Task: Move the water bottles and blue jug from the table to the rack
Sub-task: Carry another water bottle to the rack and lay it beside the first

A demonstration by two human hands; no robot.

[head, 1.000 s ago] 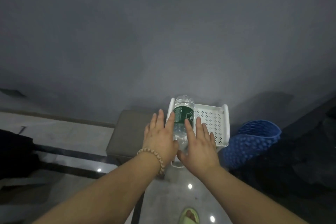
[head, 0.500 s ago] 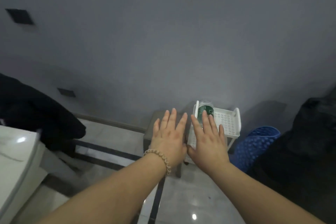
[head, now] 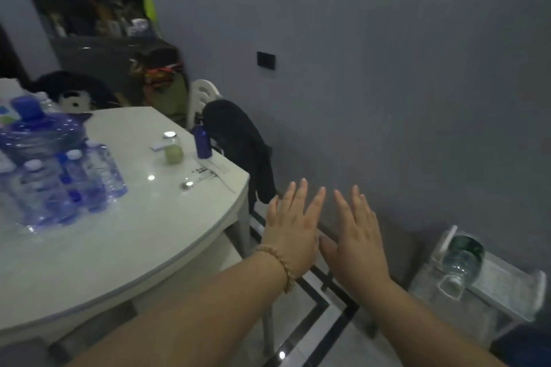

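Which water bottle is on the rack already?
The green-labelled bottle, sitting on the white rack alone; the blue-labelled bottles all stand on the table.

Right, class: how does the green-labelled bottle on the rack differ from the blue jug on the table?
The green-labelled bottle lies on its side on the rack; the blue jug stands upright on the table. The jug is far bigger than the bottle. The bottle is clear, the jug tinted blue. Both are see-through.

The table (head: pixel 134 247) lies bare at its near right; water bottles (head: pixel 89 176) crowd its left; jar (head: pixel 173 152) and flask (head: pixel 202 141) stand behind.
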